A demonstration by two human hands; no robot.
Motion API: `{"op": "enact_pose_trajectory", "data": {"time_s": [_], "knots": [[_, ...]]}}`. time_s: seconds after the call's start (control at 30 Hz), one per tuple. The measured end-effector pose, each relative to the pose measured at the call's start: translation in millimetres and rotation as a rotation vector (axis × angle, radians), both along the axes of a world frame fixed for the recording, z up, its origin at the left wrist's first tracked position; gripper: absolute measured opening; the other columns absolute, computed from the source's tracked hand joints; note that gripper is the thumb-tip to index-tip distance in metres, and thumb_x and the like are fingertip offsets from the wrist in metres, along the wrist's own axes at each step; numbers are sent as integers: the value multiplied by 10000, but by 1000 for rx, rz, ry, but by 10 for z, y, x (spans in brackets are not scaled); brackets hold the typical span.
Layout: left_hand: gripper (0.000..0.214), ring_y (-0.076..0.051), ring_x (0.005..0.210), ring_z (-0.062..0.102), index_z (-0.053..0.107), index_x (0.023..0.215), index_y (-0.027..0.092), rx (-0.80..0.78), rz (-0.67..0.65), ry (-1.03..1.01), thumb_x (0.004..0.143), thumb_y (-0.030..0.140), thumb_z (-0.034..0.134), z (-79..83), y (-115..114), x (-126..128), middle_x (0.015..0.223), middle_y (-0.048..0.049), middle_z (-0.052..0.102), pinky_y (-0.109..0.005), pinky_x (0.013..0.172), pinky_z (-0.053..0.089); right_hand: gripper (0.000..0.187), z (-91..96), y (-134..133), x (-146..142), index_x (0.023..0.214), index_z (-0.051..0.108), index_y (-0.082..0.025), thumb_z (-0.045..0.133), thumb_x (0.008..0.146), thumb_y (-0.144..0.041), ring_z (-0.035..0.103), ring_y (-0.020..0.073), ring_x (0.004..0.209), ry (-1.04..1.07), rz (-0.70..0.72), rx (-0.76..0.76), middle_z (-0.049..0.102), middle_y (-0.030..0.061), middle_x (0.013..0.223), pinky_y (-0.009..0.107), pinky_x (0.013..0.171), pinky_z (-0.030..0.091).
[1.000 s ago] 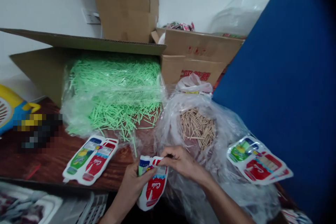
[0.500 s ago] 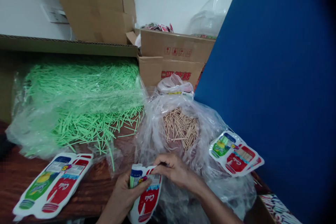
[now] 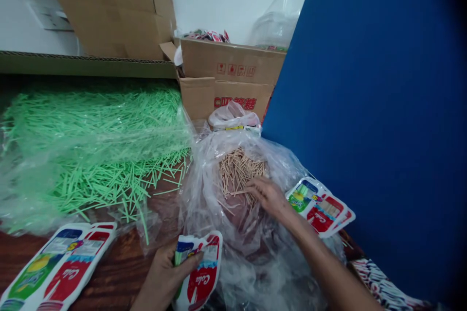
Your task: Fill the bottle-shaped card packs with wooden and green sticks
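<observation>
Brown sticks (image 3: 237,167) are lying loose in an opened clear plastic bag (image 3: 288,163), and the right hand (image 3: 266,197) is hanging over their near edge, fingers bent; whether it is pinching any, the view is not showing clearly. Just beside the bag's near side, the left hand (image 3: 164,272) is clasping a printed cola packet (image 3: 206,269) between thumb and fingers. Picking out sticks is apparently the step in hand, and the next move is probably calling for a fine fingertip pinch, since the sticks are lying crossed over one another. Green is showing at the packet's left side, while the thumb is hiding part of its front. Leftward, a cardboard box (image 3: 91,65) is standing open, with green straws (image 3: 109,177) lying in clear wrapping and out onto the wooden table (image 3: 113,291). More packets (image 3: 71,272) are lying at the left, and a second group (image 3: 323,214) is resting near the right forearm, its windows showing green and brown contents. Behind, a red-printed carton (image 3: 237,63) is standing, wrappers (image 3: 209,35) showing above its edge.
</observation>
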State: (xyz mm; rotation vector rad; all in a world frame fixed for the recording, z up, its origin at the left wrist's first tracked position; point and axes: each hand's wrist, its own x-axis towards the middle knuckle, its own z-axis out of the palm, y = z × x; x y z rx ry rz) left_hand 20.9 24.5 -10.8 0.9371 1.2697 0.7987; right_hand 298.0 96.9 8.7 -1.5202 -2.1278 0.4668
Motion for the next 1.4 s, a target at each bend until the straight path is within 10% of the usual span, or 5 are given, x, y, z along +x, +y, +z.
{"op": "enact_pose_trajectory", "data": {"time_s": [0.17,0.53,1.4], "knots": [[281,-183,494,616,686,600,161,-103,54,-60,540,389,838,-110,-48,-66,555,-21,709,-242,490,487,395,-200,414,427,1195,593,-254,486,837,-126,402,313,1173,-638,-2,77,472,102,1344,458,931,290],[299,-210,468,664,693,646,131,-224,184,-254,512,336,865,-42,-59,-188,551,-38,734,-269,490,520,279,-361,604,389,1082,597,-147,394,895,-106,371,288,1204,-639,131,113,536,155,1212,486,1029,198],[169,-176,558,679,701,727,135,-175,182,-373,686,275,786,-240,-72,-291,658,-35,757,-241,560,517,270,-703,437,-259,939,496,-228,429,886,-485,607,184,752,783,-347,-49,606,0,762,340,797,462]]}}
